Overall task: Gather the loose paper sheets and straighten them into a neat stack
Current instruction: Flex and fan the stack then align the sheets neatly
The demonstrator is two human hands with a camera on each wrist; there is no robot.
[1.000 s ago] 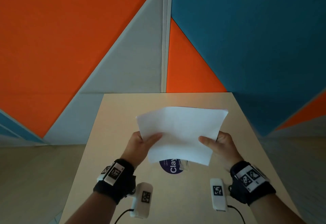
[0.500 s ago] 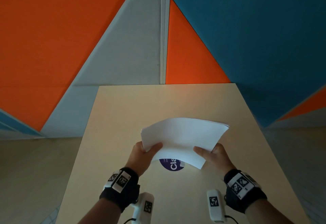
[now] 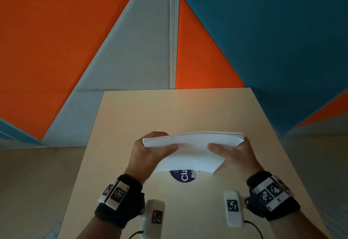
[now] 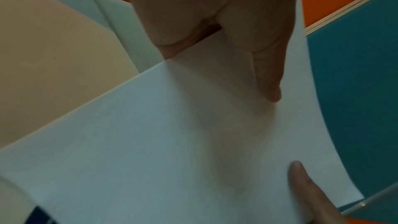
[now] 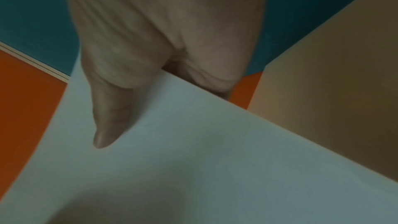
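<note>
A stack of white paper sheets (image 3: 194,150) is held in the air above the beige table (image 3: 188,110), tilted so its far edge shows the layered sheet ends. My left hand (image 3: 148,150) grips the stack's left side, thumb on top and fingers underneath. My right hand (image 3: 233,152) grips the right side the same way. In the left wrist view the paper sheets (image 4: 172,142) fill the frame under my thumb. In the right wrist view the paper sheets (image 5: 204,168) lie under my right thumb. The fingers beneath the stack are hidden.
A round dark blue sticker (image 3: 183,176) with white letters lies on the table under the stack's near edge. Orange, grey and teal wall panels (image 3: 94,31) rise behind the table's far edge. Floor lies on both sides of the table.
The stack has tipped from facing me to nearly flat and come lower and nearer over the table. Both hands kept their grip on its sides.
</note>
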